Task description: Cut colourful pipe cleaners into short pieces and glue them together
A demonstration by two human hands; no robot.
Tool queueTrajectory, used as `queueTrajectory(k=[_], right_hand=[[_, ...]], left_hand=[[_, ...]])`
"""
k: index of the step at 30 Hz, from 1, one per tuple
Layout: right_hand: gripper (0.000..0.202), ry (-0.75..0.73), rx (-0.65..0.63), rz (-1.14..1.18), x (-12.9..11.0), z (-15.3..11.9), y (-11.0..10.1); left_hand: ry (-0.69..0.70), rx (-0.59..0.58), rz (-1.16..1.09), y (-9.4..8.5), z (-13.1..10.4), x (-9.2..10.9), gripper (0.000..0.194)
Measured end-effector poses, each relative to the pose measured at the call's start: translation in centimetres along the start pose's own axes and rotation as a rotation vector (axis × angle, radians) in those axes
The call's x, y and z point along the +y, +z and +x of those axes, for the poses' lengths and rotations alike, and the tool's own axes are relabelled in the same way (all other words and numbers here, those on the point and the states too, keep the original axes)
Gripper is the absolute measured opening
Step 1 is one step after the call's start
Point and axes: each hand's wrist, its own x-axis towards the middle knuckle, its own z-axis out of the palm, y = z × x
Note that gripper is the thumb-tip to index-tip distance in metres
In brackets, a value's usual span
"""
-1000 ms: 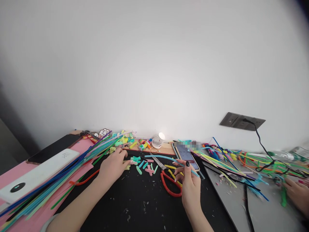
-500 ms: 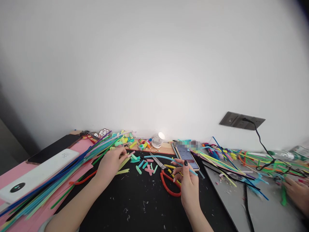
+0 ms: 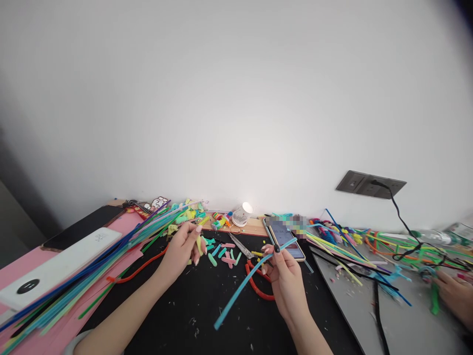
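Between the fingertips of my right hand (image 3: 286, 273) is a light blue pipe cleaner (image 3: 236, 296), its long end slanting down to the left over the black mat (image 3: 199, 315). My left hand (image 3: 186, 246) pinches a short yellow pipe cleaner piece (image 3: 199, 245), partly covered by the fingers. Scissors with red handles (image 3: 258, 293) lie on the mat behind my right hand, which hides part of them. Short pink, teal and green pipe cleaner pieces (image 3: 229, 259) are scattered between my two hands.
Long pipe cleaners (image 3: 77, 281) and a white power bank (image 3: 59, 268) lie at left. A small lit lamp (image 3: 242, 215) stands by the wall, near a phone (image 3: 284, 236). At right, a co-worker's hand (image 3: 454, 296) holds something green beside loose pipe cleaners. A black cable (image 3: 399, 217) hangs from the socket.
My right hand has turned the blue pipe cleaner so its long end now points down-left. My left hand has moved slightly right, lifting a yellow piece from the mat.
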Motion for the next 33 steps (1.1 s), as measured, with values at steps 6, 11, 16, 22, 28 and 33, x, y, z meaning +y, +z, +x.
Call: queueTrajectory(k=[6,11,16,22,28,33], right_hand=[[0.035,0.095,-0.064,-0.081,0.1,0.0,0.4],[0.022,0.158,-0.157,-0.032,0.3,-0.2,0.5],[0.030,0.203,-0.154,0.089,-0.1,-0.4,1.1],[0.025,0.168,-0.182,0.013,0.2,-0.6,1.5],[0.027,0.188,-0.237,-0.115,1.3,-1.0,1.4],[0.027,0.169,-0.240,-0.287,2.0,-1.0,1.4]], left_hand=[[-0.210,-0.219,-0.127,1.5,-0.4,-1.0,0.029],[-0.287,-0.303,-0.144,2.0,-0.9,-1.2,0.027],[-0.322,-0.333,-0.158,2.4,-1.3,-0.5,0.027],[-0.384,-0.323,-0.221,3.0,-1.7,-0.3,0.027],[-0.368,-0.298,-0.277,3.1,-1.9,-0.9,0.027],[-0.346,-0.304,-0.290,3.2,-1.9,-1.1,0.027]])
